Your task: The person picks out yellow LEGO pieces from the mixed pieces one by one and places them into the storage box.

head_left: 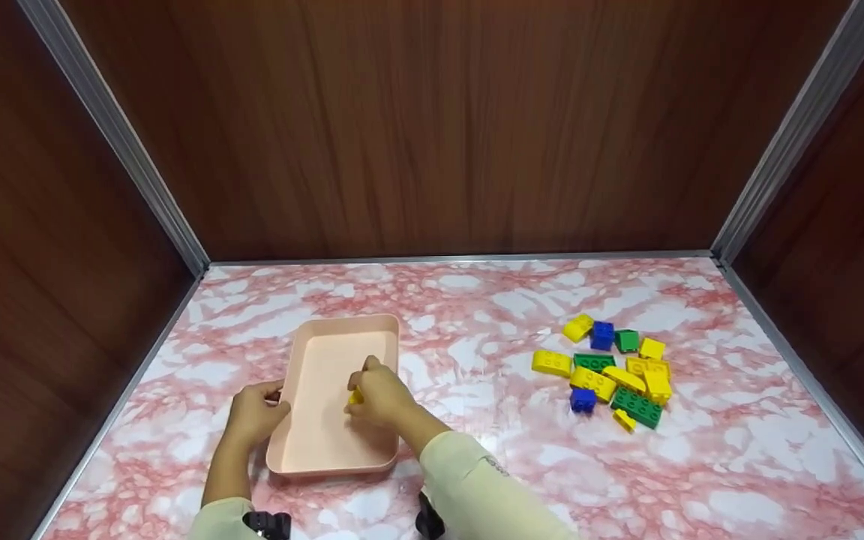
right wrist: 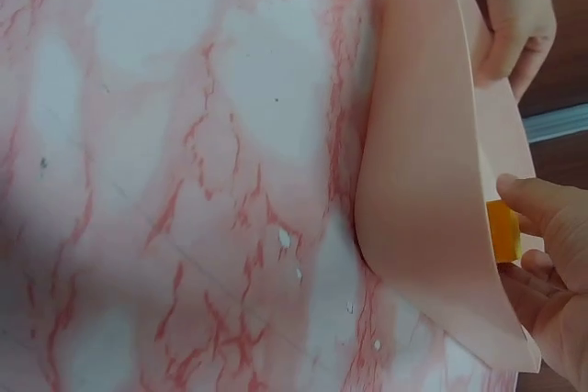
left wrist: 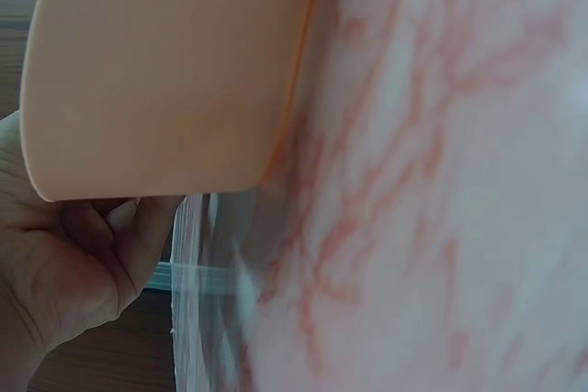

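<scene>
Though it is mostly hidden in the head frame's lower left, the yellow plastic block (right wrist: pixel 503 232) looks square-edged from the right wrist, pinched by the right hand (head_left: pixel 382 397) over the rectangular peach tray (head_left: pixel 319 442) the left hand (head_left: pixel 255 412) grips.

"Where's there room to reach through?"
"Along that broad strip of tabletop (head_left: pixel 469 345) between the tray (head_left: pixel 323 420) and the bricks (head_left: pixel 593 384) on the right."
"Anything in the way?"
"The right sleeve (head_left: pixel 477 484) cuts across its near end, and the left hand (head_left: pixel 254 414) blocks part of the tray's left wall."
</scene>
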`<state>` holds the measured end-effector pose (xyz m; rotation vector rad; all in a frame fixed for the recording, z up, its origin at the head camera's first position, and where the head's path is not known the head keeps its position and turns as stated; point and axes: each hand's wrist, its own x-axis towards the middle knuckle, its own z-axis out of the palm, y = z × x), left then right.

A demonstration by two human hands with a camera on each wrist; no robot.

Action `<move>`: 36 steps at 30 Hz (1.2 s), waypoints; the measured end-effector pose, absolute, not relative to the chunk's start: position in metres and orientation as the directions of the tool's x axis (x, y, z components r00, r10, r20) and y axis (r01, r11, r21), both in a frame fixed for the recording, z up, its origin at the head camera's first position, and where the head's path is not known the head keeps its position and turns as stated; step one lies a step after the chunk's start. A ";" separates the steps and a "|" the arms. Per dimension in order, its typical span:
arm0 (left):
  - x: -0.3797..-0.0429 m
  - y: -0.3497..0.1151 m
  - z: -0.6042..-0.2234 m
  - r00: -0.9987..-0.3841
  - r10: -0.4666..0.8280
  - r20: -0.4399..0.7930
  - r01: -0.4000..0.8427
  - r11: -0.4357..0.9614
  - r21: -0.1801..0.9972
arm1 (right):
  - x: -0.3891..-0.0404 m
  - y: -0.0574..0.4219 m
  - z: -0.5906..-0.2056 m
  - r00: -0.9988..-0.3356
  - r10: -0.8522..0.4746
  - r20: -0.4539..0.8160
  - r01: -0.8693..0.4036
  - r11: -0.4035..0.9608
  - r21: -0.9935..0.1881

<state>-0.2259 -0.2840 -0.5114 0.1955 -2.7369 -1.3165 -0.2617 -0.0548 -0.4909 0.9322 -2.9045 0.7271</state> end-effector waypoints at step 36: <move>-0.224 -0.283 -0.511 -0.986 -0.161 0.046 -0.065 0.623 0.779 | -0.237 0.031 -0.465 -0.751 -0.515 0.413 -0.660 0.601 -0.450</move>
